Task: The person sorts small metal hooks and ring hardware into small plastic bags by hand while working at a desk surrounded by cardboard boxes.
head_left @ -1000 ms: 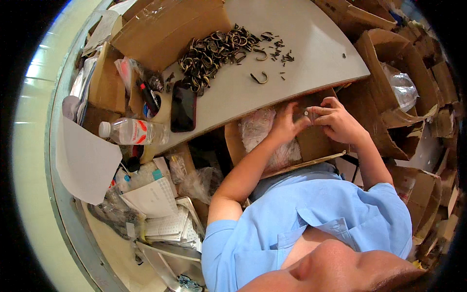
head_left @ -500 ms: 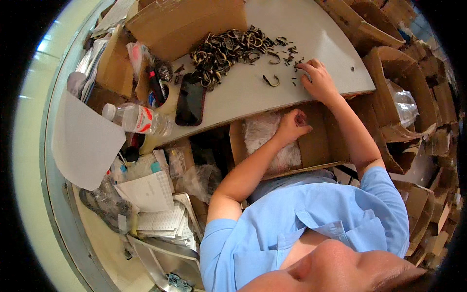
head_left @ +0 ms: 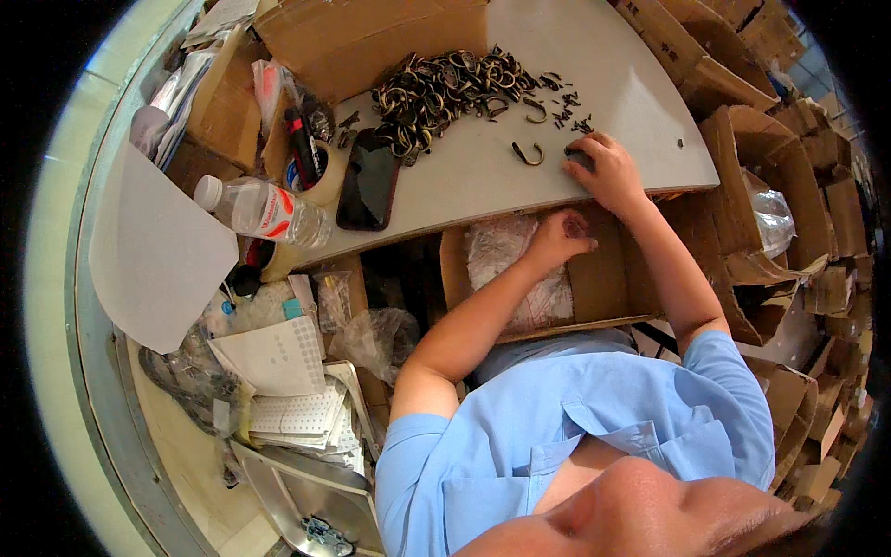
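My right hand rests on the table, its fingers curled inward. Something dark shows beneath its fingertips, too shadowed to name. Just beyond it lie small dark screw-like pieces. A dark hook-shaped piece with a brassy edge sits alone to its left. Farther back is a heap of similar curved pieces. My left hand is held over an open cardboard box below the table edge. Its fingers are closed in a curl, and whatever they hold is hidden.
A dark phone, a roll of tape and a clear bottle stand at the table's left. A cardboard box backs the heap. Stacked open cartons line the right side. Papers lie lower left.
My right hand has drawn back toward me from the small pieces, and its fingers have curled in more. My left hand stays nearly where it was. The whole view has shifted slightly.
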`<state>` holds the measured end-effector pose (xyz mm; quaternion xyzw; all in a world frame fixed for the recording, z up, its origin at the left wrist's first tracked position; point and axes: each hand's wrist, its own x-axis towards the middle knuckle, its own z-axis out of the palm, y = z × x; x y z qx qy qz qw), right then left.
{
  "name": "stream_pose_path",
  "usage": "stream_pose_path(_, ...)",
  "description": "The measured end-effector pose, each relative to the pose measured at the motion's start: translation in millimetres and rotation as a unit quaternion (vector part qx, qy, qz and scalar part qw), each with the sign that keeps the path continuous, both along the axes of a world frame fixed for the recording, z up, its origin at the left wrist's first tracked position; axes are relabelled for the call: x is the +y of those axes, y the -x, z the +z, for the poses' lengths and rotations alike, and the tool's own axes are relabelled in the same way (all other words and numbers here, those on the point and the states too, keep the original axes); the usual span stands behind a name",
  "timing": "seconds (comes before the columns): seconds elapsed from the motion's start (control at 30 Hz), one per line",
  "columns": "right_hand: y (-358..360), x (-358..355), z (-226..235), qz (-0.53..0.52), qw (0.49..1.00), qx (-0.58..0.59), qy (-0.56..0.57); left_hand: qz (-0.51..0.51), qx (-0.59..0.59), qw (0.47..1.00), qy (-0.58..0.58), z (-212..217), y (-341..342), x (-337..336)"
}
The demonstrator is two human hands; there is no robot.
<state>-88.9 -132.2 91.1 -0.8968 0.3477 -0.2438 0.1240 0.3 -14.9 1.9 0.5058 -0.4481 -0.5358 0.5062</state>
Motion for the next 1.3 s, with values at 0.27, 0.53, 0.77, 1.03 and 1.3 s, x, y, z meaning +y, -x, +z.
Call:
stream_pose_path(0.27,4,8,8,0.029,0.999,0.018,-0.023,-0.009,0.185,0.983,-0.012,1,-2,0)
stream_pose_path(0.53,-14,-8,42,0.097,0.977,0.051,-0.181,-0.03,0.161,0.986,-0.044,7,-7,2)
stream_pose_path(0.77,-81,-64,9,0.003,0.997,0.06,0.048,-0.026,0.103,0.994,-0.04,2,-6,0)
stream_pose_path(1.03,-73,-33,47,0.021,0.992,0.084,-0.096,-0.029,0.154,0.987,-0.019,-5,-5,0)
stream_pose_path(1.3,-63,-18,65,0.099,0.983,0.047,-0.147,-0.05,0.102,0.993,-0.033,-5,-6,-1)
